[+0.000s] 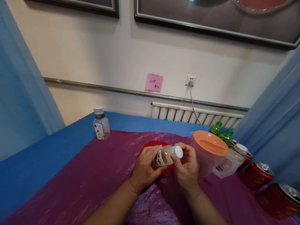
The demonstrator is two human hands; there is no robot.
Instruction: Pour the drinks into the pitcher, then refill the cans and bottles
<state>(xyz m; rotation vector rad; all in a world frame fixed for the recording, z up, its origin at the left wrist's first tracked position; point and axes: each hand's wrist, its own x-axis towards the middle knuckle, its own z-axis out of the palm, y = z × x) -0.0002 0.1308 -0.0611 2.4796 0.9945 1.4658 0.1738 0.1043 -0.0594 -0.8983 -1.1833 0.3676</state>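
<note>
A cream wall with a pink sticky note (154,82) and a white radiator (194,114) backs the counter (35,162), which is covered in blue cloth with a crinkled purple plastic sheet (98,175) over it. Above the sheet, a small clear plastic bottle of pale beige drink (165,155) lies tilted between both hands, over a red scalloped plastic bowl (153,144). The left hand (144,168) wraps its grip round the bottle's body; the right hand (186,165) pinches the white cap with thumb and fingertips. This looks like the uncapping step, and the next move would call for twisting the cap while the body is held steady. Just right stands a clear jug with an orange lid (209,150), then green-capped bottles (221,132) and red drink cans (256,175). A second small bottle (101,127) stands well apart, far left.
</note>
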